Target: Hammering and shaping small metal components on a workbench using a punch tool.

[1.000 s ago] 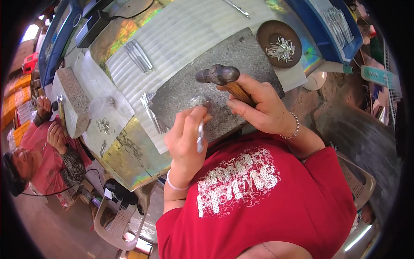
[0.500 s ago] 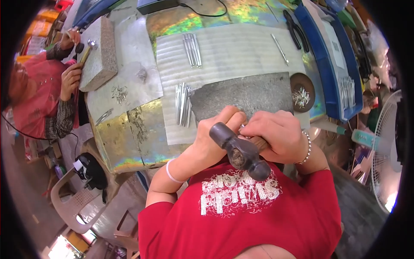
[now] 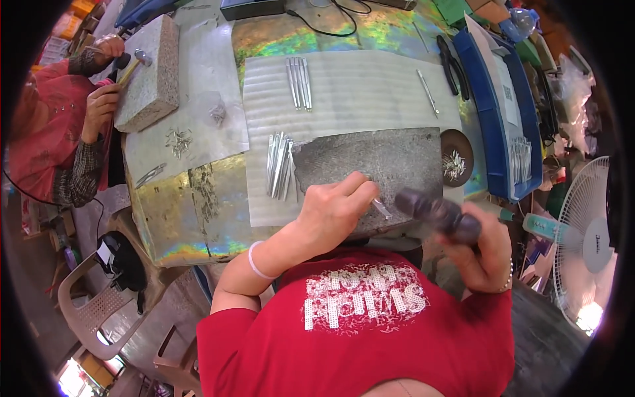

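Hammer (image 3: 438,214), likely head-heavy, best held by its handle, is clenched in the right hand (image 3: 488,250). At its nine o'clock, the left hand (image 3: 336,210) pinches a probably stiff metal strip (image 3: 382,210).

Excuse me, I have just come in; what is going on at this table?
The person's left hand pinches a slim silvery metal piece at the near side of a dark slab. The right hand grips a hammer, its head blurred and apart from the piece. Silvery strips lie left of the slab, and a brown dish of small metal bits sits at its right. Further left, a co-worker's hand holds another hammer by a pale stone block.
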Action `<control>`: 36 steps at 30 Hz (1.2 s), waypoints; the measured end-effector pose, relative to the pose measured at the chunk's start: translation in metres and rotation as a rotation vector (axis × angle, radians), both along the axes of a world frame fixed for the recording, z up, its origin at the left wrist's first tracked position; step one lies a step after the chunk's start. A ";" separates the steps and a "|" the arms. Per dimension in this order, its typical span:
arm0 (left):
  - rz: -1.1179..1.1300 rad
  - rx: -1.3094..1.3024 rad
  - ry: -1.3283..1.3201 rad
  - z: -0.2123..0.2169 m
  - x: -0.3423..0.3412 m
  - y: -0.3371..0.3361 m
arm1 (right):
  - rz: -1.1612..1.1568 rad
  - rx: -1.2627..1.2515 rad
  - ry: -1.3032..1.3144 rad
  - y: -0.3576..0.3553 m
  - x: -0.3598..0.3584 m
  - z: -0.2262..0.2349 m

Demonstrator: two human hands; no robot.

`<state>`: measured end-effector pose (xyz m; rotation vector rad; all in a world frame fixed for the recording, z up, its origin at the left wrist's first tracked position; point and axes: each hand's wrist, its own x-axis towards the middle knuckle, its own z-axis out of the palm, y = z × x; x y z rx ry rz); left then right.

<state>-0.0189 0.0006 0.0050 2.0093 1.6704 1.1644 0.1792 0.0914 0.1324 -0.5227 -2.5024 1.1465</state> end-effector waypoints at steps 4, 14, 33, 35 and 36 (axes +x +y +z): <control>-0.006 0.016 -0.056 0.000 0.000 0.004 | 0.096 0.056 -0.087 -0.001 0.002 0.013; -0.015 0.011 -0.051 0.001 0.001 0.005 | 0.076 0.121 -0.085 -0.006 0.008 0.009; -0.029 0.000 -0.035 0.006 0.002 0.008 | -0.090 0.565 -0.040 -0.022 -0.003 0.054; -0.006 -0.014 -0.009 0.005 0.000 0.004 | -0.123 0.670 0.002 -0.027 -0.004 0.057; -0.018 -0.037 -0.031 0.008 -0.001 0.001 | 0.147 0.356 -0.171 -0.007 0.002 0.035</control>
